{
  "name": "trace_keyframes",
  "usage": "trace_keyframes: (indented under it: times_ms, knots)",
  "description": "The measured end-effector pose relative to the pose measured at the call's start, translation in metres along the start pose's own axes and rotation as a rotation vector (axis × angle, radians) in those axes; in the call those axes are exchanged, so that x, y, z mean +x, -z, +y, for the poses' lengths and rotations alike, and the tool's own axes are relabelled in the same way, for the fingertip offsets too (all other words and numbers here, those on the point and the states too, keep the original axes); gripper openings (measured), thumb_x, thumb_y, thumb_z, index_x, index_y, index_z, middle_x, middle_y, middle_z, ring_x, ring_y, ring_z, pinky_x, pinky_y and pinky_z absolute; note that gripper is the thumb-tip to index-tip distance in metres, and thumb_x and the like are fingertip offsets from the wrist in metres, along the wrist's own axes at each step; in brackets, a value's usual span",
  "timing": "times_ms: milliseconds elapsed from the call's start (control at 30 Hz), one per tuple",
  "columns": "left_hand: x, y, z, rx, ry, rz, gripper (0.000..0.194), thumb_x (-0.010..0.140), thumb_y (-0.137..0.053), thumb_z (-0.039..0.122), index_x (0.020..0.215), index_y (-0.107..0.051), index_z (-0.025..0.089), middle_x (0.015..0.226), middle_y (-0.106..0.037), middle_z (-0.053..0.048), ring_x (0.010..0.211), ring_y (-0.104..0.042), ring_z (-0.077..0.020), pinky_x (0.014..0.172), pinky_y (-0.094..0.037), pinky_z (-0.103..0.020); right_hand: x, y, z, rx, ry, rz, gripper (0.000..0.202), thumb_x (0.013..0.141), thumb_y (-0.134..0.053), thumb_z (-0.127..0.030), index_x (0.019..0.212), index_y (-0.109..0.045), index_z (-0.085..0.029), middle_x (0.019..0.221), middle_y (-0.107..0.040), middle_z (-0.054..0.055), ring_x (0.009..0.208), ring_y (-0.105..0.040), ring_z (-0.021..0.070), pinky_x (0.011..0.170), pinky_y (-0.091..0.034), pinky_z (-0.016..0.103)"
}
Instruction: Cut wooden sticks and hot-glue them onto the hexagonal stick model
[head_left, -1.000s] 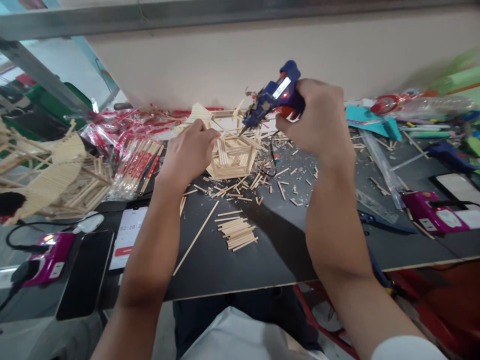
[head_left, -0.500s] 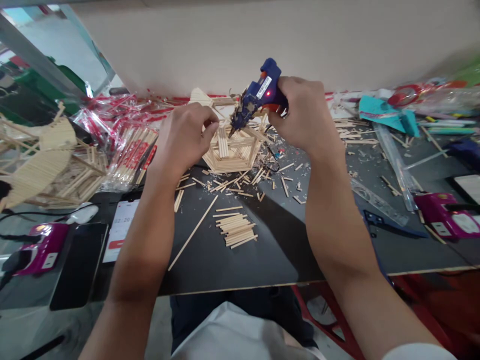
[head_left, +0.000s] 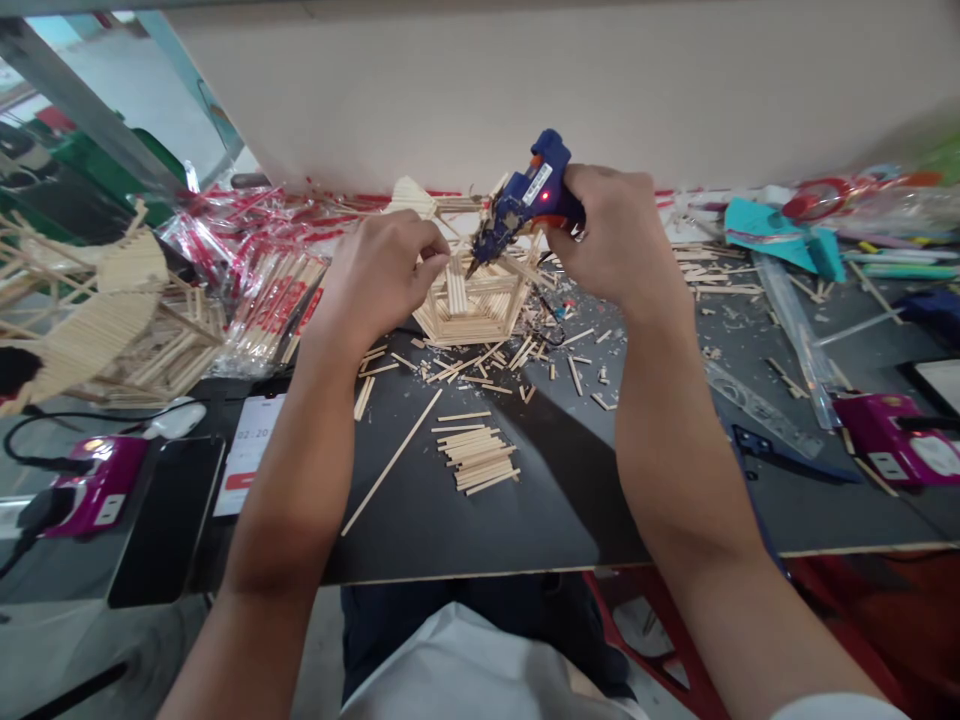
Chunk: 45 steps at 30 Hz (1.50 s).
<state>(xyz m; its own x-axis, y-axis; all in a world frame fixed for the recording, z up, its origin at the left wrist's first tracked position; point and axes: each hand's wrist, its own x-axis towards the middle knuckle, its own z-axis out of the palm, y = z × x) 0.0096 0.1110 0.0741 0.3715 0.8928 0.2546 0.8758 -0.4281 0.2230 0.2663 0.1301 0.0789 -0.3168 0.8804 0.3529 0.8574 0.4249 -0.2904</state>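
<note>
Right, dark-grey tabletop [head_left: 412, 550] is carrying everything. Openwork pale wooden-stick frame [head_left: 480, 328] is sitting toward its far side, between both hands. Right hand [head_left: 619, 235] is wrapping around a blue-and-orange plastic glue gun [head_left: 517, 205], nozzle pointing down-left at the frame; can't tell if touching. Left hand [head_left: 379, 265] is curling, thumb near fingers, at the frame's left; can't tell if pinching anything. Short pale wooden sticks [head_left: 478, 458] are lying stacked nearer the front edge.

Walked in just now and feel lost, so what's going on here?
A person's right hand holds a blue glue gun, nozzle angled down at a wooden stick frame. The left hand is at the frame's left side; whether it grips a stick is unclear. Nearer the person, a pile of short sticks lies on the dark table.
</note>
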Motion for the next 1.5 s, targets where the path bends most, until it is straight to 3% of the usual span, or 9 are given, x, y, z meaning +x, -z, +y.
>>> trace_keyframes:
  times_ms: [367,467,667,867,1067,1300,1500]
  knots:
    - [0.000,0.001,0.001,0.000,0.010,-0.014,0.032,0.101,-0.046,0.035,0.109,-0.075,0.025,0.114,-0.074,-0.009,0.110,-0.065,-0.0286,0.103,-0.051,-0.047,0.000,-0.001,0.000,0.024,0.005,-0.002,0.039,0.093,-0.054,-0.058,0.126,-0.065,-0.040,0.109,-0.076,0.009,0.115,-0.063,0.0425,0.083,-0.050,0.050]
    - [0.001,-0.002,-0.003,-0.028,-0.022,0.036,0.027,0.098,-0.050,0.034,0.102,-0.075,0.026,0.107,-0.075,-0.009,0.102,-0.067,-0.0291,0.099,-0.052,-0.047,0.002,-0.005,0.002,0.074,0.026,0.066,0.035,0.092,-0.057,-0.057,0.119,-0.067,-0.037,0.105,-0.076,0.011,0.107,-0.064,0.0422,0.077,-0.048,0.049]
    - [0.003,-0.005,-0.007,-0.073,-0.038,0.089,0.019,0.093,-0.056,0.031,0.093,-0.074,0.026,0.100,-0.075,-0.008,0.096,-0.067,-0.0297,0.093,-0.050,-0.046,0.005,-0.012,0.006,0.148,0.048,0.222,0.015,0.095,-0.060,-0.045,0.101,-0.065,-0.033,0.102,-0.071,0.013,0.095,-0.065,0.0368,0.077,-0.043,0.043]
    - [0.002,-0.006,-0.007,-0.079,-0.041,0.090,0.017,0.093,-0.056,0.028,0.094,-0.073,0.026,0.098,-0.074,-0.008,0.097,-0.066,-0.0289,0.091,-0.050,-0.043,0.008,-0.018,0.008,0.105,0.024,0.249,0.008,0.094,-0.063,-0.037,0.100,-0.062,-0.032,0.097,-0.070,0.011,0.096,-0.064,0.0350,0.077,-0.045,0.040]
    - [0.003,-0.006,-0.007,-0.083,-0.062,0.089,0.017,0.095,-0.057,0.032,0.094,-0.073,0.026,0.096,-0.074,-0.007,0.097,-0.065,-0.0289,0.091,-0.051,-0.043,0.009,-0.021,0.011,0.061,0.027,0.258,0.026,0.084,-0.062,-0.013,0.105,-0.061,-0.029,0.106,-0.071,0.012,0.098,-0.066,0.0354,0.084,-0.045,0.042]
    - [0.004,-0.005,-0.006,-0.048,-0.069,0.087,0.019,0.094,-0.058,0.029,0.097,-0.076,0.022,0.098,-0.074,-0.009,0.094,-0.067,-0.0278,0.092,-0.051,-0.044,0.010,-0.023,0.010,0.006,0.024,0.299,0.024,0.084,-0.064,-0.012,0.102,-0.060,-0.028,0.107,-0.073,0.012,0.100,-0.067,0.0344,0.083,-0.046,0.041]
    - [0.004,-0.006,-0.009,-0.055,-0.076,0.094,0.018,0.094,-0.056,0.029,0.094,-0.074,0.025,0.097,-0.075,-0.007,0.090,-0.067,-0.0262,0.090,-0.051,-0.043,0.001,-0.013,0.010,0.068,-0.066,0.341,0.009,0.089,-0.066,-0.028,0.091,-0.057,-0.029,0.096,-0.069,0.011,0.094,-0.066,0.0328,0.083,-0.048,0.043]
